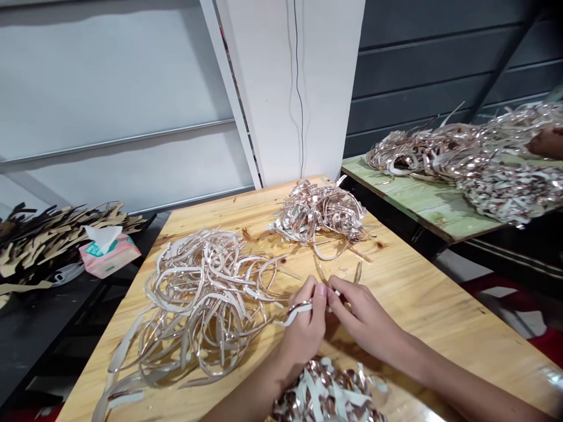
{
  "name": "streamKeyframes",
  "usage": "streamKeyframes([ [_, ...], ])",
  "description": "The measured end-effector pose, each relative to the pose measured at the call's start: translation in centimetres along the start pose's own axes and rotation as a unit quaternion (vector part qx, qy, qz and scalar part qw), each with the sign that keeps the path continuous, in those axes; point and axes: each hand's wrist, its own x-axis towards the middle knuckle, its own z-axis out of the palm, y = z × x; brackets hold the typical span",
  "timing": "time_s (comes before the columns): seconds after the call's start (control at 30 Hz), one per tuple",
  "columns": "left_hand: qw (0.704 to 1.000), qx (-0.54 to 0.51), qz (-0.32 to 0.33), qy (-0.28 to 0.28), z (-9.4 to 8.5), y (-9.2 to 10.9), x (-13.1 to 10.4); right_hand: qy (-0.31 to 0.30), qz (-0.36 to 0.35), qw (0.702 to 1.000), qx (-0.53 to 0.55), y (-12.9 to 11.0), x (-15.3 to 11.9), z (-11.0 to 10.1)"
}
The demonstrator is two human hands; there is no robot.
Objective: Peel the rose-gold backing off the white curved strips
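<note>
My left hand (305,319) is closed in a pinch, with a narrow white and rose-gold strip (291,316) passing over its fingers. Close beside it, my right hand (363,310) pinches the strip too, thumb and fingertips nearly meeting the left ones. Short strip ends poke up past the knuckles; what lies between the fingertips is mostly hidden. To the left spreads a loose tangle of long strips (206,293). Beyond my hands sits a bundle of shiny strips (323,211). Under my forearms lies a crinkled pile of white and rose-gold strips (328,392), partly covered.
The wooden table (417,293) carries these piles. At left, a dark table (30,334) holds brown and black strips (57,240) and a pink tissue pack (112,255). On the right, a greenish table (431,205) bears more shiny strips (501,158), with another person's hand (548,142) beside them.
</note>
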Motion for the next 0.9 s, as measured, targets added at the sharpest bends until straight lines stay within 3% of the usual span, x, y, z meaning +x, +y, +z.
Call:
streamKeyframes([
  [0.23, 0.998, -0.048, -0.001, -0.027, -0.1, 0.0, -0.1, -0.011, 0.037, 0.991, 0.129, 0.1, 0.2, -0.7],
  [0.43, 0.994, -0.102, -0.002, -0.040, -0.1, 0.1, 0.2, -0.018, 0.110, 0.942, 0.317, 0.3, 0.8, -1.0],
  [0.6, 0.995, -0.092, 0.005, -0.040, -0.1, 0.1, 0.5, 0.037, 0.203, 0.844, 0.496, 0.3, 1.3, -1.3],
  [0.8, 0.996, -0.074, 0.001, -0.040, -0.1, 0.1, 0.4, 0.096, 0.232, 0.656, 0.712, 0.4, 2.4, -3.5],
  [0.9, 0.997, -0.055, 0.010, -0.049, -0.1, 0.1, 0.3, 0.140, 0.229, 0.603, 0.751, 0.3, 2.8, -4.3],
])
